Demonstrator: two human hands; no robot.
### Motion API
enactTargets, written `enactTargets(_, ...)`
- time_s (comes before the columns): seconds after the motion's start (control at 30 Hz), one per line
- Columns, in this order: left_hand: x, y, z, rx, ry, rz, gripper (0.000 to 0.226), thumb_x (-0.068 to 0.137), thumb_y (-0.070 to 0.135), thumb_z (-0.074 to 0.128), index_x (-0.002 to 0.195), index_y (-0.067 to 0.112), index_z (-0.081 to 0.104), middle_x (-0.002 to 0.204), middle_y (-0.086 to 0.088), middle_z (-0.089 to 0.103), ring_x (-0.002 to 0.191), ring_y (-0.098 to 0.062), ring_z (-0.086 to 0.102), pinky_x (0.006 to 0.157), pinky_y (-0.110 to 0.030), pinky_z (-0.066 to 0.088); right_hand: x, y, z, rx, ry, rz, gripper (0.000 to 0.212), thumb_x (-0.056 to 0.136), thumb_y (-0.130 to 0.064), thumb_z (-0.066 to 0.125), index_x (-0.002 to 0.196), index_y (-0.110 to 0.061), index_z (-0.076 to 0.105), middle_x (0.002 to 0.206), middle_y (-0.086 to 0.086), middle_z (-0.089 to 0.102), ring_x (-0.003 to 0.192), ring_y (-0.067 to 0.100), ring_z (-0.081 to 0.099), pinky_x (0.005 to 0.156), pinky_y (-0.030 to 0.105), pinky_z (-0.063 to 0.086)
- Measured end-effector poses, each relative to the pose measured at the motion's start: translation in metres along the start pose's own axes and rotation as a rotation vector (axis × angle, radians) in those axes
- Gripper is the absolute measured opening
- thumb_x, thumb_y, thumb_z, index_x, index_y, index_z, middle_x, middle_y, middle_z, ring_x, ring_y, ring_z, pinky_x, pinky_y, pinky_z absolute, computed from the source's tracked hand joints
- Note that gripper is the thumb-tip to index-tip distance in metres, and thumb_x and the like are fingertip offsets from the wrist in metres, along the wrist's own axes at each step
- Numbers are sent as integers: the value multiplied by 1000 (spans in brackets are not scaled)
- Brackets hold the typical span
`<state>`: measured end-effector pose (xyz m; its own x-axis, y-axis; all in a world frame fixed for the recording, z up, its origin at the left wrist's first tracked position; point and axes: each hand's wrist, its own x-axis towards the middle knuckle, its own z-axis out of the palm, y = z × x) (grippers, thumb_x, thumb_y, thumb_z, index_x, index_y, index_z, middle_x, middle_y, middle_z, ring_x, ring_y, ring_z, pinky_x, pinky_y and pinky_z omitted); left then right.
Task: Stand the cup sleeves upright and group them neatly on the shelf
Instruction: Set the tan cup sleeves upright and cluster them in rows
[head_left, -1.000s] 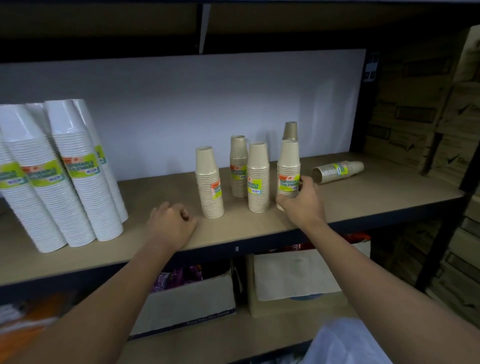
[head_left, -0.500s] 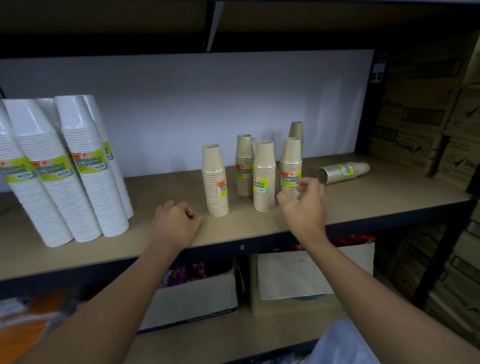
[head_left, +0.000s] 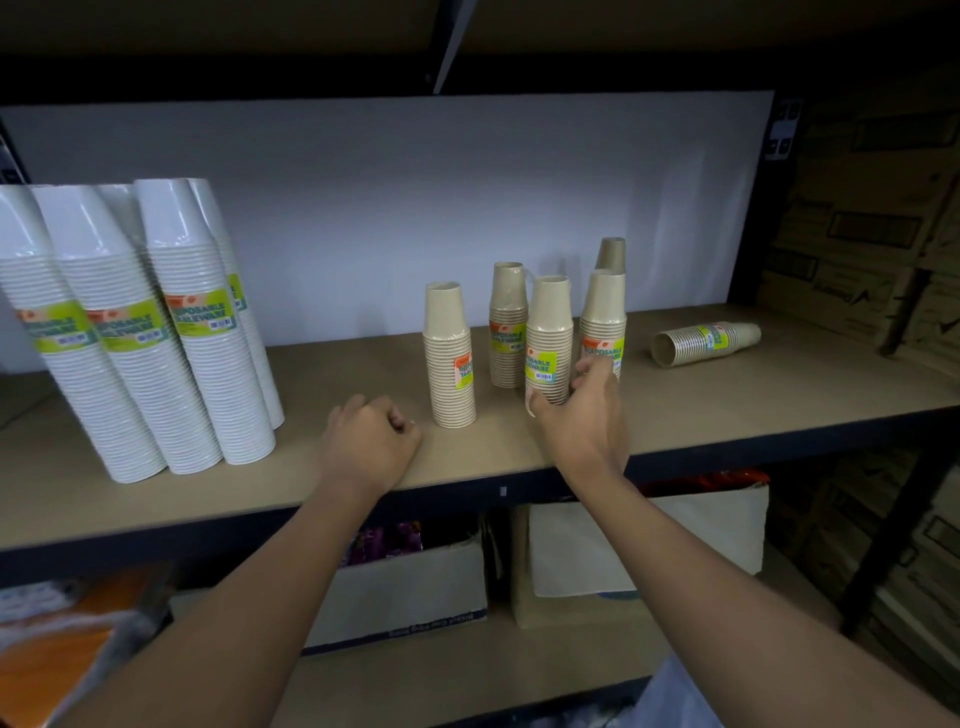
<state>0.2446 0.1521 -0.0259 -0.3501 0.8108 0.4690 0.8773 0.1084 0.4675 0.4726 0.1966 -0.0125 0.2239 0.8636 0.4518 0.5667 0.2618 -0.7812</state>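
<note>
Dim storage racking holds a tan shelf (head_left: 727, 415) with a white back panel (head_left: 389, 208) behind it. Near the shelf's front edge stands the middle sleeve (head_left: 548, 332), an upright tan stack of cups with a yellow-green label. The right hand (head_left: 582, 421) reaches to its foot, and the grip is clamped there, with the thumb on the left side and the fingers (head_left: 592, 371) curled round the right.

Just right of the middle sleeve stands a second labelled sleeve (head_left: 602, 312), and a sleeve top (head_left: 611, 254) shows behind that. Behind and left of the middle sleeve is a rear sleeve (head_left: 508, 322). Further left, standing apart, is a lone sleeve (head_left: 449, 358). All of these are upright. Well to the right of the middle sleeve, a tipped sleeve (head_left: 704, 343) lies on its side with its mouth facing left.

The left hand (head_left: 369, 447) rests on the shelf to the left of the middle sleeve, its grip curled together on nothing. Far to the left lean tall white cup stacks (head_left: 156, 364). Below, on a lower shelf, sit boxes (head_left: 405, 592).
</note>
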Motion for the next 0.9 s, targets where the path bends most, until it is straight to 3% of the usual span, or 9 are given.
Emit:
enactTargets(0.2, -1, 0, 0, 6, 3, 5, 17, 80, 32, 65, 70, 22, 57, 84, -4, 58, 87, -29, 55, 82, -37, 46, -4, 1, -2, -4, -4, 16, 44, 79, -38, 71, 102, -31, 35, 105, -6, 64, 91, 21, 62, 74, 38, 52)
enactTargets(0.47, -3, 2, -2, -5, -1, 0, 18, 81, 32, 65, 69, 24, 54, 86, -5, 58, 87, -29, 55, 81, -37, 46, -5, -3, -5, -29, -27, 2, 53, 75, -46, 77, 110, -28, 41, 106, -5, 61, 94, 20, 62, 76, 42, 55)
enactTargets(0.9, -3, 0, -3, -41, -14, -57, 22, 80, 33, 64, 65, 26, 49, 86, -5, 60, 93, -27, 54, 82, -33, 40, -8, -19, 8, -15, -199, -33, 53, 78, -38, 79, 118, -18, 51, 112, -2, 66, 99, 19, 64, 79, 35, 53)
